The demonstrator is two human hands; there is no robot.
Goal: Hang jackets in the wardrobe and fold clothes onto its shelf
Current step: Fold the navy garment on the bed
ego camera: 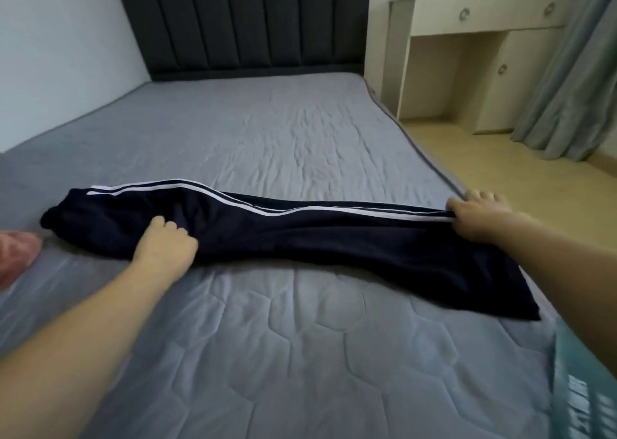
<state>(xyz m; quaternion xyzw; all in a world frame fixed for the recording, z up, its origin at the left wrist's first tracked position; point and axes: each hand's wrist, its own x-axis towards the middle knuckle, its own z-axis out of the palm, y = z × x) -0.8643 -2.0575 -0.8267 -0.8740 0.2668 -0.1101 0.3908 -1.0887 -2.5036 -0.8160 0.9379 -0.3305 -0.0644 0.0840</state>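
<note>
From the head camera, a pair of dark trousers (300, 235) with two white stripes along the side lies stretched across the bed (267, 355), running from about nine o'clock to three o'clock through the middle of the view, with the legs laid one on the other. The waist end is bunched toward nine o'clock, and the leg ends reach the bed's edge near three o'clock, the lower hem spreading down toward four o'clock. The left hand (167, 241) rests on the trousers near the waist end, its fingers (160, 225) curled and bunching the dark cloth under them. The right hand (477, 218) is at the leg end by the edge of the bed, its fingers curled round the hem beside the white stripes, gripping it. The bed carries a grey quilted cover, wrinkled toward twelve o'clock, where a dark padded headboard (247, 21) stands against the wall. A pink piece of cloth (15, 255) shows at the nine o'clock edge of the view, just beside the trousers' waist. Toward one o'clock a pale desk (480, 38) with round-handled drawers stands on a wooden floor (500, 171), and a grey-blue curtain (574, 81) hangs at two o'clock. A teal garment (587, 388) shows at five o'clock, blurred.
</note>
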